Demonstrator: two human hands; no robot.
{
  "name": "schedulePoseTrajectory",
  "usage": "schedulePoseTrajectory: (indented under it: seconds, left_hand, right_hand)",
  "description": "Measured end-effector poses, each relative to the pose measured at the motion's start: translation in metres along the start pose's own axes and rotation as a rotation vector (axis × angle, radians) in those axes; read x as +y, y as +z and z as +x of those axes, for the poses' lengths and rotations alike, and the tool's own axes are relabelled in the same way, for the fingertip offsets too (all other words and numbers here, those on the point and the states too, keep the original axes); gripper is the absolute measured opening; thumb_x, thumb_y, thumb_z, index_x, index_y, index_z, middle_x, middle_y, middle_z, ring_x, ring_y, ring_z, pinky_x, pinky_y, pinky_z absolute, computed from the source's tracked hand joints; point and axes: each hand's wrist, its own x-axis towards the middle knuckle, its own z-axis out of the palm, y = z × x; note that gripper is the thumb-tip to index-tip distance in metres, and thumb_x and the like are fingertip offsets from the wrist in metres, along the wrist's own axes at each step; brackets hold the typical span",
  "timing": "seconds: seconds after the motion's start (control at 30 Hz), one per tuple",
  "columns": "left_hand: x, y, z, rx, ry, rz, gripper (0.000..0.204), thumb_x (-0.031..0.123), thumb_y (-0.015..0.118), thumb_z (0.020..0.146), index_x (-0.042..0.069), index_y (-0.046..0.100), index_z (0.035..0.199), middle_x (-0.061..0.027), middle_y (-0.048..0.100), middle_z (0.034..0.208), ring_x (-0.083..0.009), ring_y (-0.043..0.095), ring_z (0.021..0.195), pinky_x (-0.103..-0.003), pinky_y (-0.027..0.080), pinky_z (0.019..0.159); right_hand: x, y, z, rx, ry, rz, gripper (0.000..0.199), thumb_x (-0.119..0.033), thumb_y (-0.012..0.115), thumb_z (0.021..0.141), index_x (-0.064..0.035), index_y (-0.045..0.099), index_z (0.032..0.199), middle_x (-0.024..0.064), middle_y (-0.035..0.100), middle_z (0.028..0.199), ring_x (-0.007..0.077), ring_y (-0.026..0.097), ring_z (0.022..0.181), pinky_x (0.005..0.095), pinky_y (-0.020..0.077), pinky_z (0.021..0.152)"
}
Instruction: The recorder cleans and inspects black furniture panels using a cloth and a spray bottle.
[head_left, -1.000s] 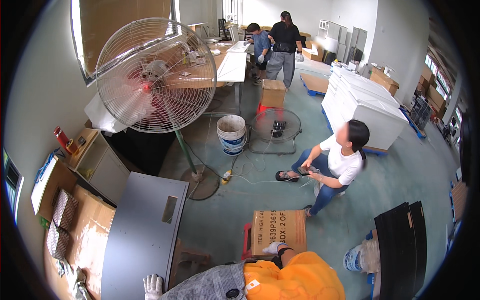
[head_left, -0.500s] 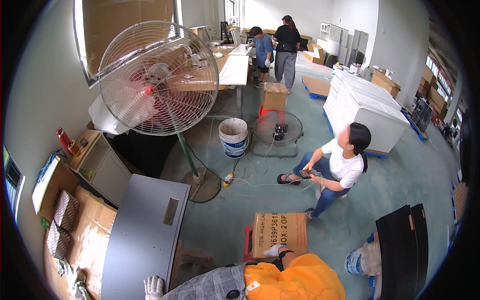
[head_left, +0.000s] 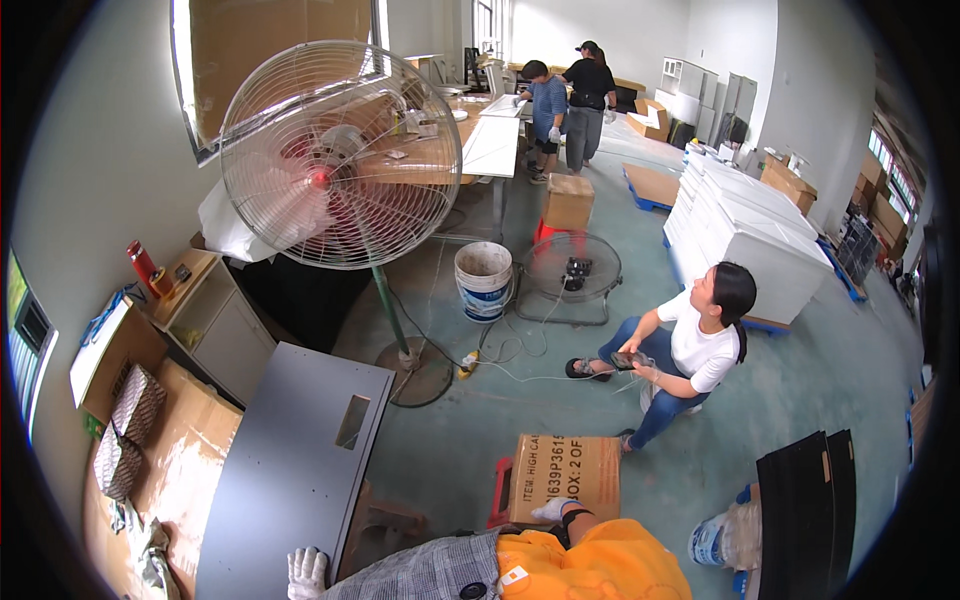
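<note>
My left hand (head_left: 307,573), in a white glove, lies flat with its fingers stretched out on the near end of a dark grey panel (head_left: 285,450). The panel has a rectangular cutout and several small holes. My right hand (head_left: 552,509), also in a white glove with a black band at the wrist, is at the near edge of a brown cardboard box (head_left: 568,470). Its fingers are too small and bunched to make out. A red stool (head_left: 501,490) shows at the box's left side. Orange and plaid clothing covers the lower middle.
A large pedestal fan (head_left: 340,155) stands beyond the panel. Past it are a white bucket (head_left: 483,282) and a low floor fan (head_left: 573,270). A seated person (head_left: 690,345) holds a phone. Black panels (head_left: 808,510) stand at right, and stacked white panels (head_left: 745,240) behind. Cables cross the floor.
The view has swung slightly left, so the background sits further right. Both of my hands keep their places. The seated person's head has tilted up, and the two people at the back stand closer together.
</note>
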Motion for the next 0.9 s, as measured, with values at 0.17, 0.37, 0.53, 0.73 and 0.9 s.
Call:
schedulePoseTrajectory:
  seconds: [0.17, 0.37, 0.53, 0.73, 0.9]
  left_hand:
    - [0.012, -0.026, 0.019, -0.082, -0.073, -0.075, 0.046, 0.033, 0.062, 0.076, 0.008, 0.054, 0.115, -0.0166, 0.052, 0.121, -0.0406, 0.049, 0.112, -0.059, 0.038, 0.094]
    - [0.016, -0.044, 0.022, -0.045, -0.03, -0.061, 0.046, 0.034, 0.06, 0.077, 0.007, 0.056, 0.114, -0.0172, 0.051, 0.122, -0.0417, 0.046, 0.116, -0.059, 0.033, 0.1]
    - [0.028, -0.06, 0.027, -0.147, -0.155, -0.219, 0.06, 0.045, 0.059, 0.076, 0.008, 0.052, 0.122, -0.0181, 0.046, 0.131, -0.0412, 0.04, 0.124, -0.06, 0.028, 0.105]
    - [0.045, -0.091, 0.04, -0.199, -0.258, -0.31, 0.077, 0.046, 0.071, 0.061, 0.005, 0.051, 0.123, -0.0199, 0.044, 0.133, -0.042, 0.034, 0.128, -0.058, 0.02, 0.11]
    - [0.061, -0.117, 0.046, -0.252, -0.47, -0.296, 0.074, 0.044, 0.07, 0.066, 0.006, 0.049, 0.126, -0.0195, 0.043, 0.135, -0.0412, 0.031, 0.131, -0.055, 0.02, 0.11]
  right_hand:
    - [0.007, 0.004, 0.013, 0.009, -0.003, 0.005, 0.068, -0.054, 0.059, 0.079, -0.0088, 0.054, 0.129, 0.0146, 0.051, 0.134, 0.0302, 0.048, 0.123, 0.0395, 0.0367, 0.101]
    - [0.005, 0.004, 0.012, 0.071, -0.07, -0.06, 0.067, -0.055, 0.059, 0.078, -0.0079, 0.057, 0.125, 0.0151, 0.058, 0.125, 0.0284, 0.057, 0.109, 0.0357, 0.0445, 0.089]
    - [0.001, 0.001, 0.009, 0.0, -0.009, 0.039, 0.065, -0.053, 0.062, 0.079, -0.0108, 0.055, 0.128, 0.014, 0.054, 0.13, 0.0298, 0.051, 0.12, 0.0396, 0.0377, 0.1]
    - [0.008, 0.006, 0.023, 0.037, -0.022, -0.026, 0.063, -0.052, 0.064, 0.078, -0.0094, 0.058, 0.124, 0.0134, 0.06, 0.123, 0.027, 0.057, 0.109, 0.0357, 0.0441, 0.091]
    - [0.01, 0.006, 0.039, 0.018, -0.041, -0.09, 0.063, -0.051, 0.061, 0.082, -0.012, 0.052, 0.131, 0.0123, 0.053, 0.133, 0.0295, 0.051, 0.119, 0.0392, 0.039, 0.099]
